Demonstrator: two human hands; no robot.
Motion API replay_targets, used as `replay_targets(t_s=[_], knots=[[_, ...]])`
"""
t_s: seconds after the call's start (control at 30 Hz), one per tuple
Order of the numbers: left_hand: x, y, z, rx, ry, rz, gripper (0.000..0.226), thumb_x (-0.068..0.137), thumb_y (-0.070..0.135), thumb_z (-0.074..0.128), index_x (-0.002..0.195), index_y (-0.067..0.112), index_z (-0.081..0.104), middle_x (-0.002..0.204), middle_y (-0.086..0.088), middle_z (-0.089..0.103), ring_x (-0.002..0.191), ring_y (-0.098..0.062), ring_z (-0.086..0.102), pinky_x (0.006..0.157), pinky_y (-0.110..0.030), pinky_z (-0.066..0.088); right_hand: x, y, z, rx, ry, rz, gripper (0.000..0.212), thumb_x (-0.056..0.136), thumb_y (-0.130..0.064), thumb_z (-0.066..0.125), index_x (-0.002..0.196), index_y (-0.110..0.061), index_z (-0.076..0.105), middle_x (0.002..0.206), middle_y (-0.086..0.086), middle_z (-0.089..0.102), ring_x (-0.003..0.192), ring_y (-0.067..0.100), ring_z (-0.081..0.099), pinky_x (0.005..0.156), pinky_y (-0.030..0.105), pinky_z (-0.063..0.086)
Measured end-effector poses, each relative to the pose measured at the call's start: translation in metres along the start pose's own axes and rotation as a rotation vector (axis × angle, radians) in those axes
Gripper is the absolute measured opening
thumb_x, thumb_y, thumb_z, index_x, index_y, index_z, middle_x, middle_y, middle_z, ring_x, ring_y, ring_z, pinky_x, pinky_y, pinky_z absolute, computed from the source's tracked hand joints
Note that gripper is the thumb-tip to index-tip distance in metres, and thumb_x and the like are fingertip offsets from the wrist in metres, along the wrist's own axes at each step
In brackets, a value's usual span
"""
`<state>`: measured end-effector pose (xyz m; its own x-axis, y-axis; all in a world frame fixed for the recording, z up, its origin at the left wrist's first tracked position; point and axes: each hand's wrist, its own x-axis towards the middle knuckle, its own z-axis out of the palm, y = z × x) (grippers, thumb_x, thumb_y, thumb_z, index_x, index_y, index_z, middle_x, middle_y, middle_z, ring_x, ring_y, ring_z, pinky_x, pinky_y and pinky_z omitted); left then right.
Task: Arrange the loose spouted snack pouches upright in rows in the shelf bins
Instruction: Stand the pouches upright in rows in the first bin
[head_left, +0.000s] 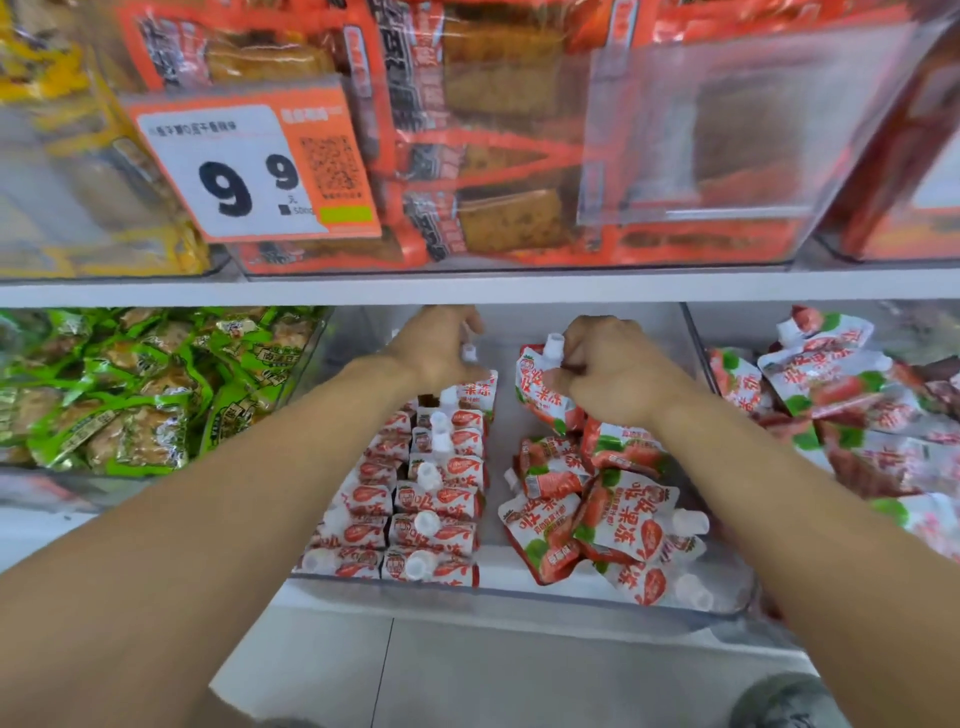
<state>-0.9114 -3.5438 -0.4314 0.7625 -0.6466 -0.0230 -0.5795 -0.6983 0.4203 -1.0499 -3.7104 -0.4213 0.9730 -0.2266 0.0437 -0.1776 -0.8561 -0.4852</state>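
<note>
A clear shelf bin (519, 590) on the lower shelf holds red and white spouted pouches. On its left side stand two rows of upright pouches (415, 499) with white caps up. On its right side lies a loose heap of pouches (597, 514). My left hand (441, 348) reaches to the back of the rows and grips a pouch at its white spout (469, 353). My right hand (613, 374) holds another pouch (540, 384) upright near the bin's back, fingers curled round its top.
The bin to the right (698, 343) holds more loose strawberry pouches (831, 384). Green snack packs (130, 384) fill the bin to the left. The shelf above (467, 288) carries orange packs and a price tag (249, 166) close over my hands.
</note>
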Motion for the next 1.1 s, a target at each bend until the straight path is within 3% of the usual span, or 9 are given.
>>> replay_targets(t_s=[0.13,0.37,0.5,0.57,0.67,0.77,0.87,1.0,1.1], knots=[[-0.003,-0.004,-0.011,0.09,-0.092,0.074,0.017,0.079,0.026,0.078,0.085,0.011,0.073,0.069,0.013,0.061,0.072,-0.013,0.059,0.062,-0.018,0.039,-0.004,-0.004,-0.005,0.015,-0.005,-0.001,0.017,0.089,-0.024,0.068,0.091,-0.007,0.064,0.089,0.009,0.067,0.086,0.024,0.058,0.074,0.032,0.049],[-0.01,-0.006,-0.018,0.177,-0.332,0.037,0.02,0.094,0.047,0.053,0.094,0.028,0.057,0.104,0.003,0.06,0.096,-0.017,0.056,0.086,-0.031,0.047,-0.006,-0.009,-0.006,0.091,0.104,0.032,0.023,0.09,-0.028,0.064,0.087,-0.005,0.063,0.082,0.01,0.069,0.082,0.027,0.062,0.07,0.034,0.05],[-0.025,-0.003,-0.015,0.161,-0.301,0.063,0.022,0.092,0.05,0.054,0.096,0.029,0.06,0.102,0.009,0.059,0.099,-0.015,0.056,0.087,-0.027,0.045,-0.006,-0.017,-0.005,0.105,0.163,0.002,0.034,0.097,-0.029,0.058,0.075,-0.003,0.062,0.065,0.005,0.063,0.068,0.02,0.061,0.053,0.014,0.038],[-0.036,-0.003,-0.012,0.128,-0.276,0.068,0.028,0.09,0.051,0.056,0.104,0.028,0.063,0.105,0.01,0.058,0.099,-0.014,0.055,0.084,-0.025,0.043,0.0,-0.027,-0.006,0.066,0.144,0.011,0.03,0.099,-0.03,0.054,0.075,-0.011,0.055,0.061,-0.006,0.051,0.064,0.011,0.053,0.052,0.018,0.032],[-0.048,-0.006,-0.006,0.072,-0.223,0.102,0.032,0.093,0.046,0.054,0.109,0.02,0.065,0.11,0.004,0.063,0.097,-0.016,0.056,0.085,-0.027,0.045,0.022,-0.039,0.001,-0.022,0.059,0.021,0.023,0.103,-0.03,0.046,0.088,-0.015,0.057,0.075,-0.001,0.052,0.085,0.021,0.056,0.062,0.023,0.026],[-0.06,-0.009,-0.004,0.038,-0.167,0.132,0.035,0.096,0.045,0.05,0.118,0.02,0.06,0.102,0.0,0.066,0.087,-0.016,0.058,0.08,-0.028,0.048,0.046,-0.046,0.017,-0.04,-0.069,0.02,0.022,0.101,-0.029,0.05,0.107,-0.013,0.064,0.102,0.008,0.065,0.103,0.026,0.059,0.074,0.027,0.037],[-0.075,-0.007,-0.008,0.046,-0.112,0.169,0.037,0.096,0.041,0.05,0.125,0.018,0.053,0.088,-0.002,0.063,0.079,-0.019,0.056,0.072,-0.029,0.045,0.06,-0.045,0.031,-0.041,-0.167,-0.087,0.01,0.091,-0.02,0.066,0.098,-0.013,0.065,0.094,0.007,0.07,0.095,0.028,0.066,0.08,0.032,0.051],[-0.108,-0.012,-0.02,0.045,-0.019,0.24,0.04,0.093,0.046,0.051,0.124,0.02,0.052,0.104,0.002,0.062,0.095,-0.016,0.059,0.082,-0.035,0.049,0.064,-0.042,0.04,-0.085,-0.181,-0.208,0.008,0.088,-0.014,0.07,0.096,-0.013,0.067,0.094,0.006,0.072,0.089,0.022,0.067,0.082,0.034,0.054],[-0.142,-0.013,-0.019,-0.05,-0.016,0.218,0.046,0.088,0.054,0.056,0.126,0.027,0.052,0.121,0.012,0.057,0.109,-0.005,0.054,0.094,-0.029,0.046,0.07,-0.037,0.046,-0.043,-0.12,-0.24,0.009,0.09,-0.014,0.066,0.099,-0.01,0.065,0.095,0.009,0.072,0.091,0.026,0.066,0.082,0.038,0.054]])
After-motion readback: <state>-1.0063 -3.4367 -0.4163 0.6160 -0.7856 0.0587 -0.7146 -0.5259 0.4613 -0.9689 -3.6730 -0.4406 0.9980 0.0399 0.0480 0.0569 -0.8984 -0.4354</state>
